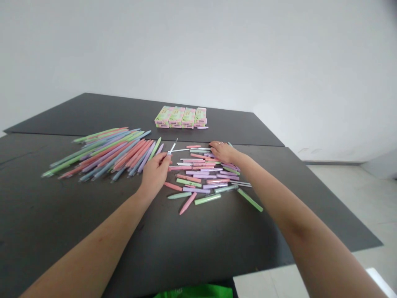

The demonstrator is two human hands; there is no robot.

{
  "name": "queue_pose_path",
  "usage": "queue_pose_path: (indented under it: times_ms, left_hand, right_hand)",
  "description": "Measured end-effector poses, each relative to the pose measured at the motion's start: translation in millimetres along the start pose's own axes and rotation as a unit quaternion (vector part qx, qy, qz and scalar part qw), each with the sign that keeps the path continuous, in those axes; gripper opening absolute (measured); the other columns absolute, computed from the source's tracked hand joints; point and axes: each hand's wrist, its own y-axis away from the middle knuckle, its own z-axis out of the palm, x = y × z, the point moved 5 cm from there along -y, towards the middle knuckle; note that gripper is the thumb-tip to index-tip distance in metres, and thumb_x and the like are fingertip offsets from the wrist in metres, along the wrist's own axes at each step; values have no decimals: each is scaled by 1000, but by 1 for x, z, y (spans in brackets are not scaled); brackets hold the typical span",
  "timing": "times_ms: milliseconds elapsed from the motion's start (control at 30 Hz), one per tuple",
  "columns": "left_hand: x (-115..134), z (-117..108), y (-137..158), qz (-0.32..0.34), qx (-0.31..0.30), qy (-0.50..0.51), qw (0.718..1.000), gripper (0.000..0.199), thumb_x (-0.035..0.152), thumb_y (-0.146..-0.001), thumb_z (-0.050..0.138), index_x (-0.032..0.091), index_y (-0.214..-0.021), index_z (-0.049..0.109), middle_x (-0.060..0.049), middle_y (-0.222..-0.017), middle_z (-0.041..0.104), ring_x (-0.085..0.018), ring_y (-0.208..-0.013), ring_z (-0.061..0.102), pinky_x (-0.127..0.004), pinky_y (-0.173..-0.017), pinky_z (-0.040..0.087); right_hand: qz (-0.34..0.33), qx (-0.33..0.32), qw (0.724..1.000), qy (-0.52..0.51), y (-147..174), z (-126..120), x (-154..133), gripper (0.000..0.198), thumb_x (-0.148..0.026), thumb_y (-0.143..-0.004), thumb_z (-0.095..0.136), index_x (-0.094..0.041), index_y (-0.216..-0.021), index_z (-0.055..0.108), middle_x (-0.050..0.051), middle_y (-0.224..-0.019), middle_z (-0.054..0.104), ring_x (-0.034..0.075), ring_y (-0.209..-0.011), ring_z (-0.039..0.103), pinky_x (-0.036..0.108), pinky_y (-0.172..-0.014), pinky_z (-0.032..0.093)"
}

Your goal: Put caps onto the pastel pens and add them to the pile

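Note:
My left hand (156,170) is closed, pinching a thin white pen refill (173,145) whose narrow tip points up and away. My right hand (222,151) lies palm down at the far edge of a spread of loose pen parts (201,173), its fingers touching the pieces; what is under the palm is hidden. These parts are short barrels and tubes in pink, purple, green and white, some with clear sections. Left of my left hand, long pastel pens (105,155) lie heaped side by side, tips mostly toward the upper right.
Several pink and green boxes (180,117) stand in a row on the far table, with a small purple piece (202,127) before them. The dark table (173,248) has a seam across it. A white wall (198,49) rises behind; something green (195,291) shows below the near edge.

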Motion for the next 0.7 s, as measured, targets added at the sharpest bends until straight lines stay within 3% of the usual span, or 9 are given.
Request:
queue_pose_path:
  times_ms: [167, 300, 467, 700]
  left_hand:
    - [0, 1, 0, 2, -2, -1, 1000, 33, 43, -84, 46, 19, -86, 67, -2, -69, 67, -16, -55, 58, -27, -56, 41]
    - [-1, 3, 0, 8, -12, -2, 1000, 34, 44, -84, 46, 18, -89, 68, -2, -69, 67, -16, -54, 58, -27, -55, 41]
    - [-3, 5, -1, 10, -16, -12, 1000, 37, 45, -85, 45, 18, -92, 68, -2, -71, 68, -15, -54, 58, -26, -53, 40]
    - [-6, 6, -1, 0, -20, -16, 1000, 38, 44, -85, 45, 17, -98, 69, -2, -72, 68, -14, -51, 55, -24, -51, 38]
  right_hand:
    - [67, 42, 997, -10, 16, -12, 46, 48, -16, -96, 24, -8, -136, 49, 16, -139, 54, 24, -130, 48, 41, -112, 33]
    - [114, 45, 992, -23, 32, -2, 73, 50, -14, -92, 27, -4, -136, 49, 19, -140, 52, 25, -134, 44, 42, -114, 33]
    - [130, 34, 990, -50, 40, 16, 72, 55, -18, -91, 31, 3, -141, 40, 22, -148, 41, 26, -141, 35, 42, -117, 28]
    - [116, 18, 987, -105, 44, 10, 59, 54, -21, -90, 33, -10, -143, 44, 10, -147, 46, 22, -137, 42, 37, -117, 30]
